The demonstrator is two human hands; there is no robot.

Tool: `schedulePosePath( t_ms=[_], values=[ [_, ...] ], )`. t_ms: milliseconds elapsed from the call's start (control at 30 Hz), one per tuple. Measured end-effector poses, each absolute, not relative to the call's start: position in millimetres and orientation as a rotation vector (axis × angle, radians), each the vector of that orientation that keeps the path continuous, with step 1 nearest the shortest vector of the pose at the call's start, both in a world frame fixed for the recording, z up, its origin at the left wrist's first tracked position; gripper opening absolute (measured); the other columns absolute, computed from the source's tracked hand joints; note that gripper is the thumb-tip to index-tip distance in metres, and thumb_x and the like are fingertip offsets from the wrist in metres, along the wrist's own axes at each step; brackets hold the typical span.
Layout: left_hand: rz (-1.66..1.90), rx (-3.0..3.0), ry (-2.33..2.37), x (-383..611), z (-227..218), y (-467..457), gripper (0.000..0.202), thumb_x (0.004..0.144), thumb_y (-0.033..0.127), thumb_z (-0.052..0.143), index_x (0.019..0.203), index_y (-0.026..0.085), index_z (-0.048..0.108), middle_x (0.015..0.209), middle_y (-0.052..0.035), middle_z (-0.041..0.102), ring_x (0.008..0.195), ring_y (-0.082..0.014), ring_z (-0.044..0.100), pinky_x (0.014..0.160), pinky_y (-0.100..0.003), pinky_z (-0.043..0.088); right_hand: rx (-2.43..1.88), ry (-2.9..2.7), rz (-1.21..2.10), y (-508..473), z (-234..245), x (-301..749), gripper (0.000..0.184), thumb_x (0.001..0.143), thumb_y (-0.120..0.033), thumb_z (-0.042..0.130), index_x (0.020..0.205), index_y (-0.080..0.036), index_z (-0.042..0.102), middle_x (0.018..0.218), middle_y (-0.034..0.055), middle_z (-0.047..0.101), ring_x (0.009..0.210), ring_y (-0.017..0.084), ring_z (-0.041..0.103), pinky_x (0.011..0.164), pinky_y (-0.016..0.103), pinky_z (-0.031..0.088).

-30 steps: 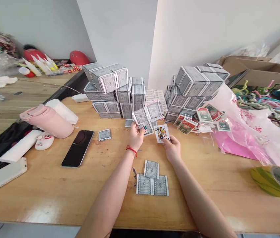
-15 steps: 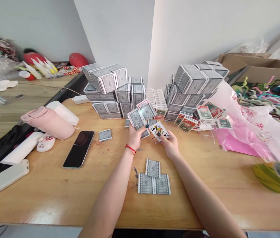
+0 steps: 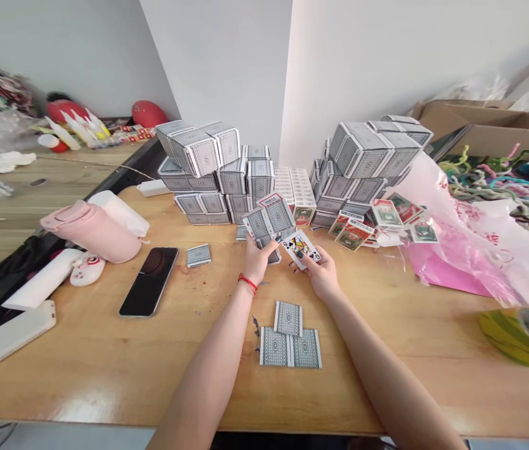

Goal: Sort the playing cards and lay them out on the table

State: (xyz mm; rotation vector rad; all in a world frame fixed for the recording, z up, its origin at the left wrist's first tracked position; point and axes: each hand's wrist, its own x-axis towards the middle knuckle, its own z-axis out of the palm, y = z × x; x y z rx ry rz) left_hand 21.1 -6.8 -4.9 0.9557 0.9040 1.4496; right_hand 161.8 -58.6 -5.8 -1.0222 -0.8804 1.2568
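So the left hand is clamped around a fan of cards, grey patterned backs toward the camera, held up just above the wooden table. The right hand pinches a single court card face-up between thumb and fingers, right next to the fan and nearly touching it. It looks like a spade queen, but it's too small to be sure.

Progress-wise I'd say it's early. Only three face-down cards lie on the table close to the person, one on top and two side by side below it. Everything else from the fan is off the table, in the hands.

Behind the hands are two big piles of wrapped grey decks, with a heap of red-and-green card boxes by the right pile. A lone face-down card sits near a black phone, and there's a pink bottle off to the left.
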Motion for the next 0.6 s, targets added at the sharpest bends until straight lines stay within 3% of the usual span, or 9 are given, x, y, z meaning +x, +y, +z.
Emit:
schedulePosePath(
  t_ms=[200,367,467,533,600],
  values=[
    [1.447,1.078,0.888,21,-5,-8,0.046,0.066,0.023,0.065,0.107,0.021,0.043,0.107,-0.0046,0.06,0.099,-0.0152,0.057,0.086,-0.03,0.044,-1.035,-0.931,1.284,-60,-5,164,0.029,0.067,-0.036,0.068,0.084,-0.017,0.053,0.061,0.0001,0.064,0.047,0.014,0.059,0.042,0.023,0.042],
    [1.395,1.197,0.916,22,-2,-11,0.05,0.069,0.024,0.062,0.113,0.021,0.038,0.113,-0.0071,0.057,0.105,-0.0165,0.054,0.092,-0.033,0.041,-1.001,-0.97,1.33,-61,-2,164,0.027,0.069,-0.035,0.067,0.083,-0.017,0.052,0.064,0.0006,0.064,0.048,0.015,0.06,0.042,0.024,0.045],
    [1.363,1.328,0.933,23,2,-16,0.054,0.07,0.025,0.062,0.117,0.02,0.034,0.118,-0.0092,0.053,0.109,-0.0172,0.051,0.096,-0.034,0.038,-0.973,-0.94,1.319,-60,-4,162,0.038,0.071,-0.036,0.062,0.103,-0.021,0.047,0.075,0.0014,0.066,0.055,0.017,0.063,0.048,0.029,0.051],
    [1.363,1.414,0.938,25,4,-19,0.057,0.071,0.025,0.061,0.119,0.019,0.031,0.121,-0.0108,0.051,0.112,-0.0176,0.049,0.098,-0.035,0.036,-0.981,-0.935,1.285,-60,-6,160,0.052,0.073,-0.035,0.059,0.12,-0.027,0.037,0.079,-0.0005,0.065,0.056,0.016,0.064,0.052,0.031,0.053],
    [1.373,1.479,0.944,27,4,-22,0.061,0.071,0.025,0.061,0.121,0.019,0.027,0.122,-0.0122,0.049,0.113,-0.0182,0.048,0.098,-0.036,0.036,-1.016,-0.962,1.253,-60,-8,158,0.052,0.074,-0.034,0.057,0.122,-0.029,0.036,0.078,-0.0015,0.064,0.056,0.015,0.064,0.053,0.032,0.054]
  ],
)
